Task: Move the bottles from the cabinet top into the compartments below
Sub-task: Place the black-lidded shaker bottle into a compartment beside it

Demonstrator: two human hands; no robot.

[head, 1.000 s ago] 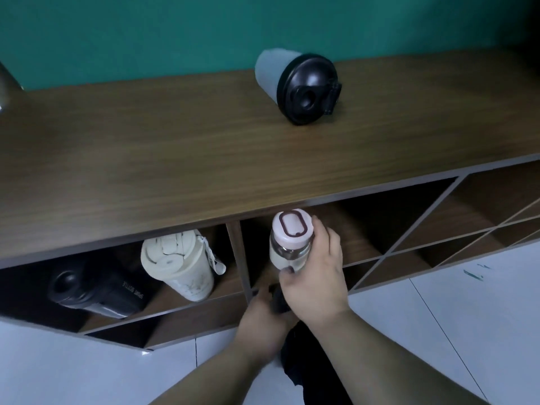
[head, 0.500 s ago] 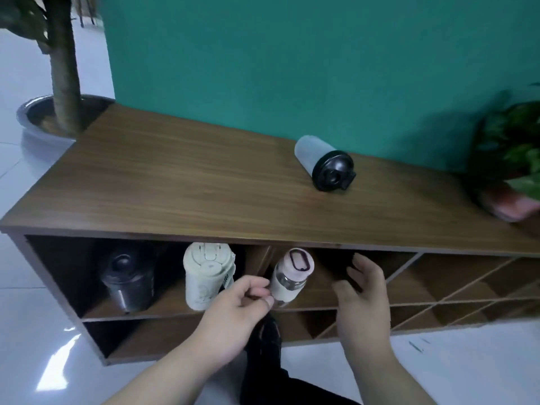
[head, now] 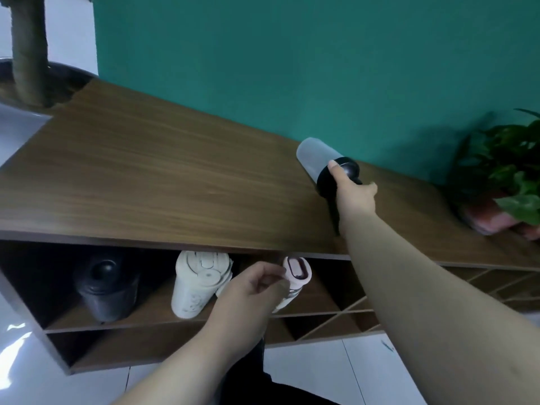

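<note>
Take the cabinet [head: 181,182] as your landmark. Its top carries one last bottle, the frosted shaker with the black lid [head: 317,162], lying on its side toward the back right, near the green wall. In the compartments under the top, a dark bottle [head: 106,285] stands at the left, a cream tumbler [head: 195,283] beside it, and a pink-capped bottle [head: 295,277] in the next compartment to the right.

Your right hand [head: 352,197] reaches over the top and grips the shaker at its lid end. Your left hand [head: 248,290] hangs loosely curled in front of the pink-capped bottle; whether it touches the bottle I cannot tell.

This looks like the pickup of the final bottle. Next, lift it off the top and carry it down to a free compartment right of the pink-capped bottle.
</note>
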